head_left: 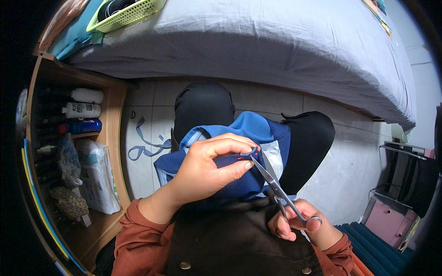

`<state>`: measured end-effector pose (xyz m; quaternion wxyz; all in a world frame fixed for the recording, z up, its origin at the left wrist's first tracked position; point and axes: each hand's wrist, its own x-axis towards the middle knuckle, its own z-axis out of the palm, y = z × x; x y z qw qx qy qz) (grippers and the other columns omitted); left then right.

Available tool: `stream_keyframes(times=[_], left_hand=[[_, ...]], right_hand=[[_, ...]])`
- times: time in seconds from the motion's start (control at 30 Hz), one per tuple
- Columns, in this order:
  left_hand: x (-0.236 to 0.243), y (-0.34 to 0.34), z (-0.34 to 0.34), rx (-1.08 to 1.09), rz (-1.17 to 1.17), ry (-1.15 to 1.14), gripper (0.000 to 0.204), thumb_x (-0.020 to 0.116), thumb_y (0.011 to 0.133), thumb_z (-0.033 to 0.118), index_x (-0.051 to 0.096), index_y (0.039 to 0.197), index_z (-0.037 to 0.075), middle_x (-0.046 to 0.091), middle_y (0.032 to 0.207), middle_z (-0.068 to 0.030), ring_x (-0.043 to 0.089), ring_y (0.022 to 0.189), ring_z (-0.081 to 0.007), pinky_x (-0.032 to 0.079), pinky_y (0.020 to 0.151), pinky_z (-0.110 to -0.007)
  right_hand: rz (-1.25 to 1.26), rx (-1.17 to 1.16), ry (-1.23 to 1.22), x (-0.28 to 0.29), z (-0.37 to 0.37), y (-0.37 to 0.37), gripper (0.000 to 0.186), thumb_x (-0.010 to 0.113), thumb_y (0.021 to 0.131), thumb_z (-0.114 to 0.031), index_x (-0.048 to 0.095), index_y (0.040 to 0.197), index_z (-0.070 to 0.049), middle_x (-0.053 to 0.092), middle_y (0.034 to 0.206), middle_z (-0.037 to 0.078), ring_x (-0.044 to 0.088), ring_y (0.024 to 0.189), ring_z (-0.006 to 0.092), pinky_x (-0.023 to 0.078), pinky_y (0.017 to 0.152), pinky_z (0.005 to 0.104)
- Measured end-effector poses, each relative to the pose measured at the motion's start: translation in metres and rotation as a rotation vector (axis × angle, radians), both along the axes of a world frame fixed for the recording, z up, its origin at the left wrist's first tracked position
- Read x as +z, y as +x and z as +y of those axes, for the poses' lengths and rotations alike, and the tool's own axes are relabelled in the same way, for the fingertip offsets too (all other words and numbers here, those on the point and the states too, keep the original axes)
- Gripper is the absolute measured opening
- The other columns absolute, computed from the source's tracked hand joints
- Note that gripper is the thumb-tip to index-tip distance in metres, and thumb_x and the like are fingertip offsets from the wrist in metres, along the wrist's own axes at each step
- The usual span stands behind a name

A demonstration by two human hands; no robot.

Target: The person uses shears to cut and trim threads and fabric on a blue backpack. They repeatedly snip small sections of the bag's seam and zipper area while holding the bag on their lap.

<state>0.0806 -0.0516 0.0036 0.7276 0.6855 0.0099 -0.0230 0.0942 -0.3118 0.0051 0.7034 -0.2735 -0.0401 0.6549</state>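
Across my lap lies a blue cloth item [252,126], light blue and navy with a silvery-white patch; its exact kind I cannot tell. My left hand [205,158] pinches a small navy fold of it between thumb and fingers, and red bits like thread or stitching show at that fold. Metal scissors [277,188] are in my right hand [301,221], with fingers through the handle loops. Their blades point up and left, and the tips meet the pinched fold close to my left thumb. Whether the tips are in the cloth is too small to tell.
Blue-grey fabric strips [147,146] lie on the tiled floor [161,99] left of my knee. A wooden shelf unit [117,152] with bottles stands at left. Ahead is a bed with a grey sheet [258,50] and a green basket [131,17]. Pink drawers [387,218] stand at right.
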Motion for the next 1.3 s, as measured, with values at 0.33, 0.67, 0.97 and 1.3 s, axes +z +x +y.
stream_keyframes(times=[0.33, 0.67, 0.97, 1.3], left_hand=[[0.0, -0.005, 0.0, 0.022, 0.018, 0.019, 0.013, 0.066, 0.07, 0.0, 0.062, 0.083, -0.001, 0.064, 0.091, -0.0136, 0.061, 0.087, -0.0205, 0.047, 0.079, -0.031], [-0.006, -0.013, 0.001, -0.082, 0.109, -0.244, 0.018, 0.067, 0.072, 0.001, 0.061, 0.089, 0.001, 0.062, 0.096, -0.016, 0.058, 0.094, -0.0231, 0.043, 0.085, -0.035], [-0.002, -0.006, 0.006, 0.017, 0.095, -0.198, 0.018, 0.064, 0.074, 0.002, 0.061, 0.091, 0.0, 0.061, 0.1, -0.0168, 0.057, 0.098, -0.0244, 0.041, 0.088, -0.035], [-0.001, -0.007, 0.005, 0.001, 0.038, -0.068, 0.018, 0.063, 0.074, 0.001, 0.06, 0.092, -0.001, 0.061, 0.101, -0.0162, 0.057, 0.098, -0.0233, 0.042, 0.087, -0.034]], right_hand=[[-0.852, 0.024, -0.112, 0.001, 0.021, -0.002, 0.027, 0.076, 0.065, -0.018, 0.058, 0.078, -0.002, 0.052, 0.064, 0.004, 0.053, 0.057, 0.0155, 0.039, 0.053, 0.0267], [-0.583, -0.597, -0.055, 0.003, 0.03, 0.0, 0.047, 0.069, 0.07, -0.045, 0.053, 0.073, -0.001, 0.054, 0.062, 0.004, 0.05, 0.055, 0.0166, 0.038, 0.05, 0.0276], [-0.191, -0.036, 0.032, 0.001, 0.012, -0.003, 0.049, 0.066, 0.073, -0.047, 0.054, 0.078, 0.0, 0.051, 0.066, 0.003, 0.049, 0.058, 0.0113, 0.036, 0.052, 0.0234], [-0.066, -0.014, 0.082, -0.001, 0.01, -0.002, 0.051, 0.063, 0.074, -0.05, 0.053, 0.073, 0.0, 0.049, 0.062, 0.002, 0.046, 0.057, 0.0113, 0.034, 0.053, 0.0245]])
